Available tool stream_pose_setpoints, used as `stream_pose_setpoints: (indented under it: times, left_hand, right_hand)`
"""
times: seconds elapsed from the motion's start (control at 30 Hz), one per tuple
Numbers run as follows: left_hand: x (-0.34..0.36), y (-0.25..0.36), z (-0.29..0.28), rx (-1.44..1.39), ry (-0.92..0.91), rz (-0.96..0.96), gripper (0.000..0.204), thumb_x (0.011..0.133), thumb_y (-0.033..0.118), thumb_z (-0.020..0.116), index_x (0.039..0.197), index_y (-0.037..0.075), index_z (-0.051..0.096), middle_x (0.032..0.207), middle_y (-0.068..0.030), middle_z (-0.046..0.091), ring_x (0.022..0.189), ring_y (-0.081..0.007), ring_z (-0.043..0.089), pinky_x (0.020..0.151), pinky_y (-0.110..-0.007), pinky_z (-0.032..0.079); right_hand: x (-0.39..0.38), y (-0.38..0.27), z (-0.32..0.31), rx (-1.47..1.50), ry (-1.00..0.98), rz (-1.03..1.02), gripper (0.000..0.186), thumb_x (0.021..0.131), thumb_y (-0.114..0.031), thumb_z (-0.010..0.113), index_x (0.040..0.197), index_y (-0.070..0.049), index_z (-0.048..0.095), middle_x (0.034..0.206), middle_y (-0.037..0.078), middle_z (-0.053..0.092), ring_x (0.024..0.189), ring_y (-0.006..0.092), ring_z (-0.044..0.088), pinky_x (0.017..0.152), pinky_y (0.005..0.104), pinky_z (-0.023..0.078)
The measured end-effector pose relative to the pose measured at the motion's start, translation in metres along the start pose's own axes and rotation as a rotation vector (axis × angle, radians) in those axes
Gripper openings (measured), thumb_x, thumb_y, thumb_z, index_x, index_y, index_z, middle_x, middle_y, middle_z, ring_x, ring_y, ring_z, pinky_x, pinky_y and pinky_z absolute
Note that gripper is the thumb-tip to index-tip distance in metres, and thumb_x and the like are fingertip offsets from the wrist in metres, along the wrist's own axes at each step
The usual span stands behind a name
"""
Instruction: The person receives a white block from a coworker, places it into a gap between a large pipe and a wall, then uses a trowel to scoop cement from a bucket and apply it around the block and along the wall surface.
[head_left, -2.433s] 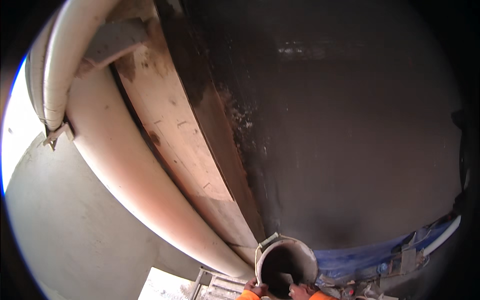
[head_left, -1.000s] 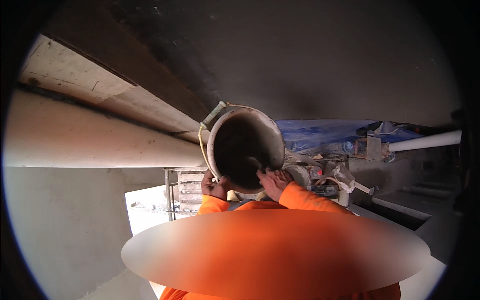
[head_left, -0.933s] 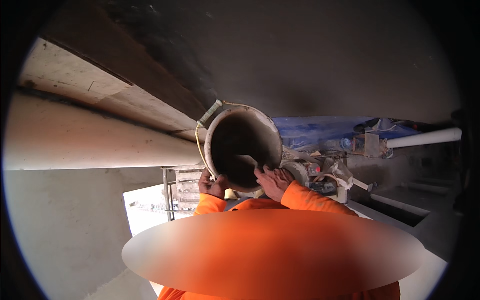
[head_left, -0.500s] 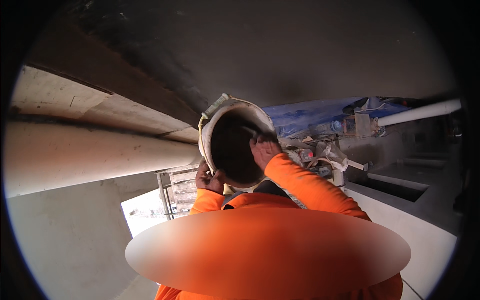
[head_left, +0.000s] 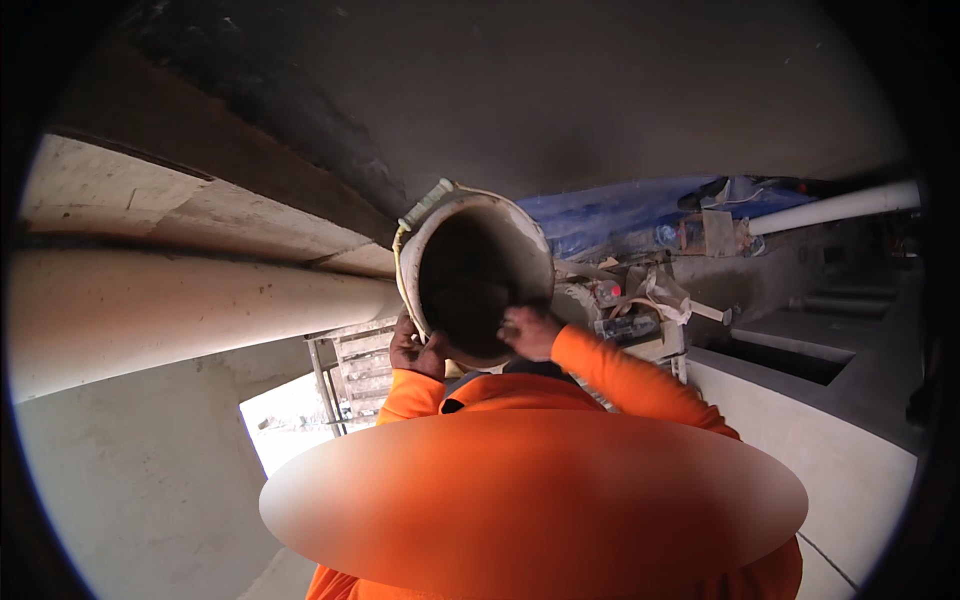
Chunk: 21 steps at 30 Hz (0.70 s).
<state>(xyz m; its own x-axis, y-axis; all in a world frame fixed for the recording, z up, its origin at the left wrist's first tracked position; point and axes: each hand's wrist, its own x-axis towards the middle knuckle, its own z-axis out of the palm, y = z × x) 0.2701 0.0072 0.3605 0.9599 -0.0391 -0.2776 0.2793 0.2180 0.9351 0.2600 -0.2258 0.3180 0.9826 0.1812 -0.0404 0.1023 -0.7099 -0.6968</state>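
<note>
A pale, dirty bucket with a rope handle and tubular grip stands upright in front of my orange-sleeved arms, its dark inside facing me. My left hand is closed round its near left rim, beside the rope. My right hand is inside the mouth near the right side, fingers curled on something too dark and blurred to make out. The contents of the bucket are hard to tell in the shadow.
A dark plastered surface fills the top. A large white pipe and boards run along the left. Slatted staging lies below them. Blue sheeting, clutter, a thinner pipe and a ledge are at right.
The view has tilted down from the dark surface to the bucket and my body. My right hand went further into the bucket, then drew back lower toward me; my left hand keeps its grip.
</note>
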Motion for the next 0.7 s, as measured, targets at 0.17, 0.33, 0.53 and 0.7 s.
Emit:
stream_pose_setpoints:
  times: [0.17,0.33,0.53,0.7]
  left_hand:
    - [-0.008,0.016,0.003,-0.092,0.073,-0.109,0.046,0.084,-0.008,0.061,0.129,0.003,0.061,0.111,-0.0062,0.070,0.098,-0.0177,0.067,0.087,-0.031,0.056]
    - [-0.012,0.013,-0.002,-0.068,0.202,-0.175,0.030,0.085,-0.002,0.065,0.113,0.005,0.065,0.088,-0.0057,0.070,0.067,-0.0186,0.068,0.061,-0.036,0.062]
    - [-0.015,0.007,-0.026,0.044,0.330,-0.269,0.041,0.086,-0.005,0.064,0.125,0.004,0.057,0.093,-0.0117,0.067,0.078,-0.0239,0.065,0.065,-0.039,0.058]
    - [-0.012,0.004,-0.046,-0.208,0.492,-0.381,0.034,0.082,-0.001,0.072,0.115,0.004,0.066,0.092,-0.0119,0.071,0.074,-0.0294,0.069,0.063,-0.044,0.060]
  right_hand:
    - [-0.015,-0.036,-0.043,0.530,-0.382,0.340,0.048,0.095,-0.037,0.067,0.118,0.005,0.062,0.087,0.015,0.070,0.079,0.0290,0.068,0.074,0.0407,0.055]
    - [-0.011,-0.037,-0.081,0.647,-0.547,0.424,0.069,0.097,-0.044,0.066,0.138,0.009,0.050,0.079,0.012,0.066,0.064,0.0190,0.062,0.059,0.0360,0.053]
    - [-0.018,-0.037,-0.042,0.639,-0.584,0.480,0.069,0.099,-0.052,0.059,0.143,0.000,0.047,0.076,0.007,0.062,0.054,0.0110,0.056,0.049,0.0299,0.048]
    - [0.002,-0.068,-0.045,0.850,-0.670,0.550,0.027,0.098,-0.037,0.065,0.103,-0.010,0.061,0.069,0.000,0.055,0.055,0.0114,0.055,0.048,0.0293,0.046]
